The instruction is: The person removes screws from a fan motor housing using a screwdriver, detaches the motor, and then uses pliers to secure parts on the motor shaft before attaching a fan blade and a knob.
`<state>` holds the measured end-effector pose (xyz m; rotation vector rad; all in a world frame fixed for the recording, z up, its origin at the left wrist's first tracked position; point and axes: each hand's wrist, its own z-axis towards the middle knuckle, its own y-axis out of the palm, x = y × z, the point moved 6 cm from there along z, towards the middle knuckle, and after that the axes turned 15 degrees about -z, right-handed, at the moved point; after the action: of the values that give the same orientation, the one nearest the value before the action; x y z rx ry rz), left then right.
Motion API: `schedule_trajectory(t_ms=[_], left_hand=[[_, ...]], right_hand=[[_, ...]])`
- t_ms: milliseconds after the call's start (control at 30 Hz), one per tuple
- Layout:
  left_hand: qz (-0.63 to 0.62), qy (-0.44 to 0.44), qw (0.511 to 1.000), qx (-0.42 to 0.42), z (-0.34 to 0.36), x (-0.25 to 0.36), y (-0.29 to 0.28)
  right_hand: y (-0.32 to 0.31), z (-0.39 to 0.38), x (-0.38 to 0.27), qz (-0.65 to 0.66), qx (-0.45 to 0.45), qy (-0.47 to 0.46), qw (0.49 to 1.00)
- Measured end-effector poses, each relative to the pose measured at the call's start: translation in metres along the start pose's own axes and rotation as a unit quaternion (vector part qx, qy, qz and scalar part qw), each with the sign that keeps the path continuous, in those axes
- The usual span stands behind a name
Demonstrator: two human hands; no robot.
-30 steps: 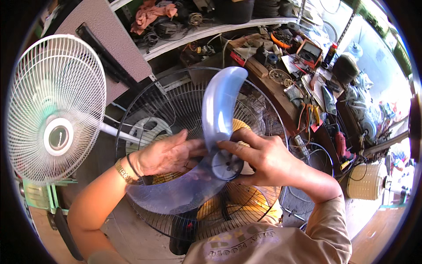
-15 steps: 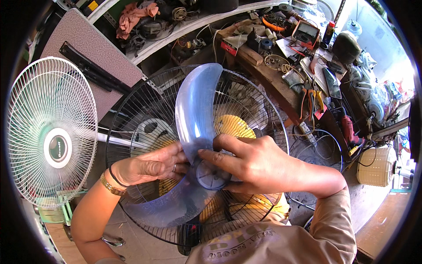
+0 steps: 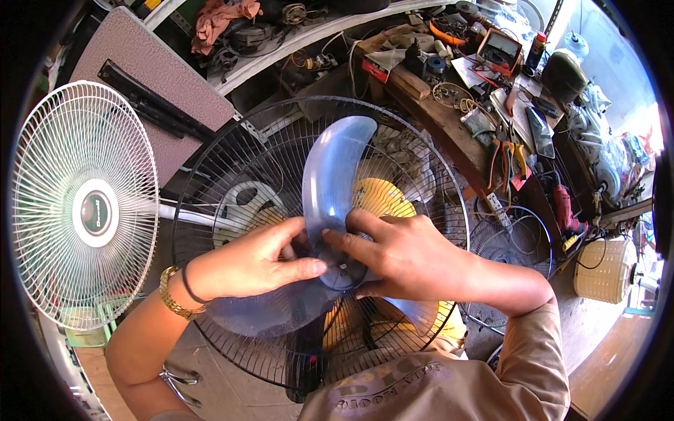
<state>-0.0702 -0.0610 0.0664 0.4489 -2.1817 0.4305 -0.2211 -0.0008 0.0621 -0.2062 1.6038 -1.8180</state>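
A translucent blue fan blade (image 3: 333, 172) is between my hands, in front of a round black wire fan guard (image 3: 302, 99). One of its curved wings points up, another lies low at the left, and part of a third shows below my right wrist. My left hand (image 3: 246, 263) holds the blade near the centre, thumb stretched toward the hub and fingertips partly hidden behind the wing. My right hand (image 3: 411, 256) grips the hub (image 3: 342, 277) from the right, index finger on its upper edge and thumb below.
A fan with a white wire guard (image 3: 130, 161) stands at the left. Pliers (image 3: 507, 165), a meter (image 3: 498, 50) and scattered parts crowd the wooden bench at the upper right. A red power tool (image 3: 564, 207) and a cream basket-like thing (image 3: 600, 272) are at the right.
The blade has shifted slightly right and turned a little clockwise. My left hand has rolled over, its thumb now reaching toward the hub. My right hand keeps its hold.
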Motion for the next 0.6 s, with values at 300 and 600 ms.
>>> schedule_trajectory(t_ms=[300,600], left_hand=[[0.129,0.096,0.985,0.064,0.007,-0.021,0.001],[-0.013,0.121,0.992,0.027,0.01,-0.037,0.002]], right_hand=[[0.066,-0.04,0.118,0.831,0.156,0.302,0.439],[0.038,-0.034,0.041,0.607,0.149,0.169,0.762]])
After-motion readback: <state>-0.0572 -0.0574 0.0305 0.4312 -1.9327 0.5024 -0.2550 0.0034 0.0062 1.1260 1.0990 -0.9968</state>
